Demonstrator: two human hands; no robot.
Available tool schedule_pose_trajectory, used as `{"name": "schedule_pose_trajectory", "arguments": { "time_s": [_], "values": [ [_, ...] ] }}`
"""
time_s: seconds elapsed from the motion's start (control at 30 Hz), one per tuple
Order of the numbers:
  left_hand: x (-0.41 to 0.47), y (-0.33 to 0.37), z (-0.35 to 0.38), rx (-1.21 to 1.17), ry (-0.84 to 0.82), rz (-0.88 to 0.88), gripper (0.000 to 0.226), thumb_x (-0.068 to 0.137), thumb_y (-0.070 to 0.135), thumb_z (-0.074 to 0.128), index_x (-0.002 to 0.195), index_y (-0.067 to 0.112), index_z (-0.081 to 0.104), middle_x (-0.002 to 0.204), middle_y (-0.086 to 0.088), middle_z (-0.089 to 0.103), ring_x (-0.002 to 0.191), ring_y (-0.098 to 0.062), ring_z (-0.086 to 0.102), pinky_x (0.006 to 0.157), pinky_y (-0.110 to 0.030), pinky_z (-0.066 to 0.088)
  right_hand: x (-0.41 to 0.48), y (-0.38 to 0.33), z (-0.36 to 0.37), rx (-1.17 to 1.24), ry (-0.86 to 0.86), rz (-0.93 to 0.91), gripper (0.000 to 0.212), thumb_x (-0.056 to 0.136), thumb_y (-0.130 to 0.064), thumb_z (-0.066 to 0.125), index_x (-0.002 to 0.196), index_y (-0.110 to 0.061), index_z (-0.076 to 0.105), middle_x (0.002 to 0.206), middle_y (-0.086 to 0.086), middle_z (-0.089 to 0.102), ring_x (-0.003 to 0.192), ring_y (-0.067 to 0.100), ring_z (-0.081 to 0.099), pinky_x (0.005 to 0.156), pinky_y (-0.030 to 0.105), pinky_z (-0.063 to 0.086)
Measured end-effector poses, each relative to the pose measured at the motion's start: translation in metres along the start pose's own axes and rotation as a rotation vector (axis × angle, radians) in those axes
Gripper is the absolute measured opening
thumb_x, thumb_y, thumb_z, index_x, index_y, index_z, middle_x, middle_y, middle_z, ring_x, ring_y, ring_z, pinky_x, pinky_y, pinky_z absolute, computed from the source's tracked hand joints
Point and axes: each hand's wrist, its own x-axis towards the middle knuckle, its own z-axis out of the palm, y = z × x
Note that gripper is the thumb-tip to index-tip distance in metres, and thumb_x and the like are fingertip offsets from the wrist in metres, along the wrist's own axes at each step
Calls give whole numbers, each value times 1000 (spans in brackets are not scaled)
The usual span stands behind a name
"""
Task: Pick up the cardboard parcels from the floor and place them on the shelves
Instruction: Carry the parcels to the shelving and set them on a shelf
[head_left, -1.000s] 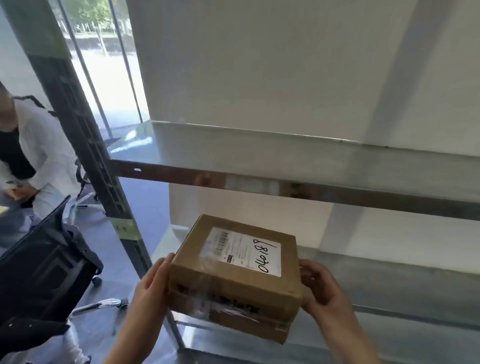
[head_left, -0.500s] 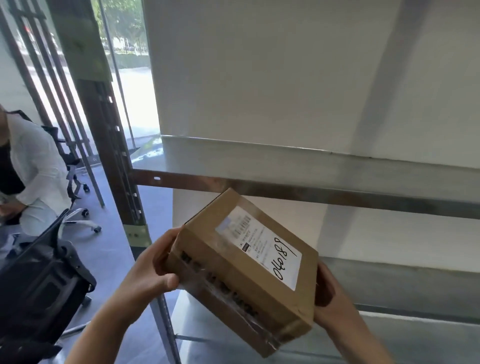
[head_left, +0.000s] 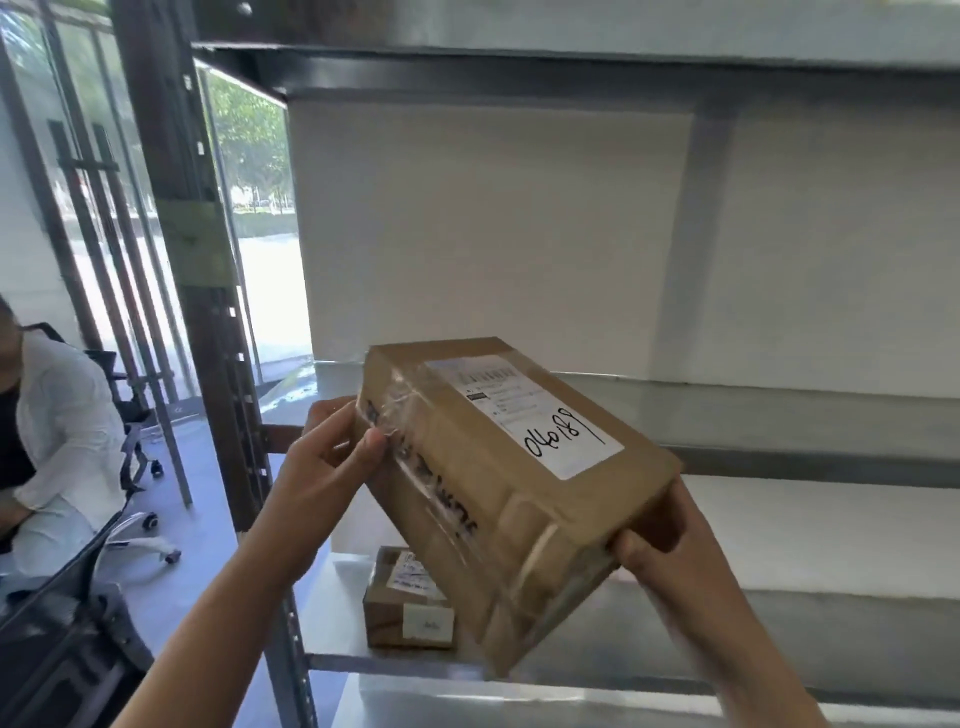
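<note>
I hold a brown cardboard parcel (head_left: 498, 493) with both hands, tilted, its far end raised toward the middle metal shelf (head_left: 779, 410). A white label with handwritten digits faces up and clear tape wraps its side. My left hand (head_left: 332, 462) grips the parcel's upper left end. My right hand (head_left: 670, 540) supports its lower right corner from beneath. A second, smaller cardboard parcel (head_left: 408, 605) with white labels lies on the lower shelf (head_left: 753, 623), partly hidden behind the held one.
The rack's dark upright post (head_left: 208, 322) stands just left of the shelves, with an upper shelf (head_left: 519, 67) overhead. A seated person in white (head_left: 57, 441) and black office chairs (head_left: 62, 623) are at the left. Glass walls lie behind them.
I have raised the parcel higher and turned it further, so its far end now reaches the middle shelf's level. The view tilted up, revealing the upper shelf and the small parcel below.
</note>
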Motion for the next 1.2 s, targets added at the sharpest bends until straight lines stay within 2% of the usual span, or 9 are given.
{"name": "schedule_pose_trajectory", "arguments": {
  "time_s": [0.13,0.23,0.4,0.53,0.7,0.87,1.0,1.1,1.2],
  "values": [
    [29,6,9,131,141,6,66,71,80,55,128,47,53,112,-1,48,95,-22,59,75,-29,59,16,-16,5,-42,52,-31,112,33,-69,87,133,-30,54,126,-5,69,119,13,63,98,41,50],
    [45,12,16,42,230,44,58,80,51,64,131,34,41,103,-3,55,90,-25,63,76,-41,61,32,-28,13,-39,86,-48,111,30,-70,86,130,-35,54,121,-12,70,113,4,65,91,29,51],
    [64,16,24,72,276,131,30,94,28,60,115,11,48,95,7,61,78,6,63,66,-2,49,59,-41,33,-27,122,-61,84,49,-58,88,125,-35,59,115,-14,73,111,6,65,89,29,53],
    [67,15,19,49,221,70,31,98,37,51,115,11,56,102,11,62,97,0,61,67,-6,47,77,-42,47,17,88,-36,66,67,-48,76,129,-38,58,120,-15,69,115,10,62,93,38,53],
    [71,13,2,-154,104,-150,58,93,64,30,122,23,60,115,3,67,109,-14,62,93,-29,46,98,-30,71,-8,27,-28,54,80,-43,72,131,-44,54,124,-22,66,117,8,61,95,46,52],
    [74,11,-13,-119,49,-264,70,77,76,21,105,30,65,97,4,70,91,-12,64,74,-22,46,116,-10,90,-11,-18,-27,54,85,-32,72,135,-42,52,130,-20,63,120,9,61,99,45,54],
    [80,-10,-27,-114,-55,-221,92,41,103,31,103,41,60,92,18,72,89,-1,68,73,-15,50,130,-1,99,-38,-24,-31,56,84,-34,72,135,-43,51,130,-22,63,119,7,61,96,41,56],
    [88,-22,-32,-100,-137,-160,75,62,88,51,115,37,58,101,15,73,96,-1,68,76,-12,53,139,5,105,-53,-14,-34,59,82,-34,73,136,-43,50,130,-22,62,115,1,63,90,32,59],
    [96,-32,-35,-40,-164,-140,69,52,73,71,110,38,57,93,28,74,87,11,67,65,-3,49,144,9,106,-64,-13,-28,68,77,-37,74,139,-43,47,132,-23,60,114,-4,61,80,19,58]
  ]
}}
